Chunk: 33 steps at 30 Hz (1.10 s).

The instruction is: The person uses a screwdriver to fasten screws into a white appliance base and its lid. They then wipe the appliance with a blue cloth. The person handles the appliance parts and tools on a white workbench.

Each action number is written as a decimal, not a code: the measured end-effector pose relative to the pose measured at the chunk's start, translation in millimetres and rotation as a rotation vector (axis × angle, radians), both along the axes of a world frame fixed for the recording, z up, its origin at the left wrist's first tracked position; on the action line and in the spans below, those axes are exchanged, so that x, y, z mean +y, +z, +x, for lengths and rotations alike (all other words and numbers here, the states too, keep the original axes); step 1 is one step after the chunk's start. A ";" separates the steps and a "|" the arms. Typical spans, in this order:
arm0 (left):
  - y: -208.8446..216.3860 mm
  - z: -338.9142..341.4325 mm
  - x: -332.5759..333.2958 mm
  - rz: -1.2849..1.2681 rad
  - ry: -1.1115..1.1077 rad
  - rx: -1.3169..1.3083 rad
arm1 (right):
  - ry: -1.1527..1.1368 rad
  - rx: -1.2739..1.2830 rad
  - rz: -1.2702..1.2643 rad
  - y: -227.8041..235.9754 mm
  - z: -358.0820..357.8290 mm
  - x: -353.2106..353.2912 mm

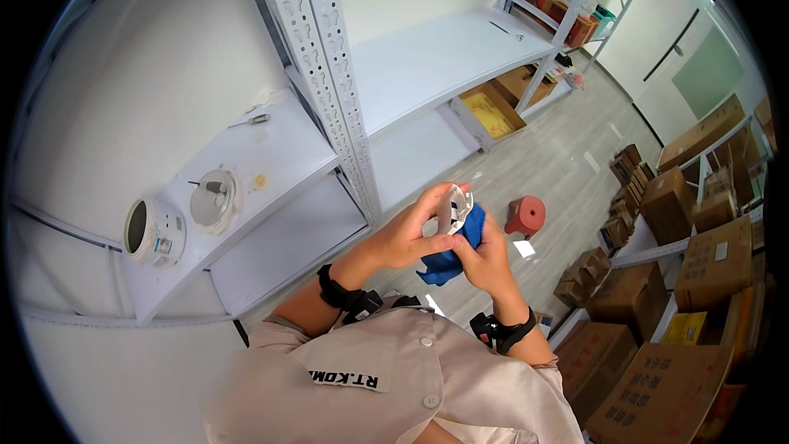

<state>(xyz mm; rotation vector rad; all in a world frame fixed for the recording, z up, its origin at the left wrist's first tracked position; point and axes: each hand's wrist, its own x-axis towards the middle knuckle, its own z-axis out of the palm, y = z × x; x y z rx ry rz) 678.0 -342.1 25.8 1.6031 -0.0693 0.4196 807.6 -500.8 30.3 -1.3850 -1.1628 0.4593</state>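
In front of my chest, my left hand (401,238) is closed around a small white plastic part (451,212) with an open hollow side. My right hand (488,265) grips a blue cloth (444,268), which is bunched against the white part and hangs below my fingers. Both thumbs meet near the lower end of the part. The cloth and fingers hide some of its far side.
On the left shelf (283,144) stand a white bucket (168,234), a round lid (215,212) with a tool on it, and a handled tool (259,119). A red stool (526,216) is on the floor. Cardboard boxes (629,292) line the right; an open box (491,113) sits under the far shelf.
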 end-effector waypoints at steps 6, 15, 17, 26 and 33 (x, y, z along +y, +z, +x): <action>-11.5 -2.2 2.9 0.018 -0.024 0.066 | 0.251 0.172 -0.065 1.9 9.2 -8.6; -35.2 1.0 4.6 -0.024 0.132 -0.052 | 0.136 0.257 0.037 -4.1 -5.0 -0.6; -36.5 -5.9 9.4 0.011 0.161 -0.041 | 0.193 0.121 0.012 -3.1 -4.3 2.1; -30.7 -30.8 6.1 -0.227 0.156 -0.067 | 0.150 -0.057 0.136 -6.6 -12.8 25.5; -42.8 -69.8 43.4 -0.264 0.311 0.019 | 0.291 -0.226 -0.056 -12.0 -24.0 75.0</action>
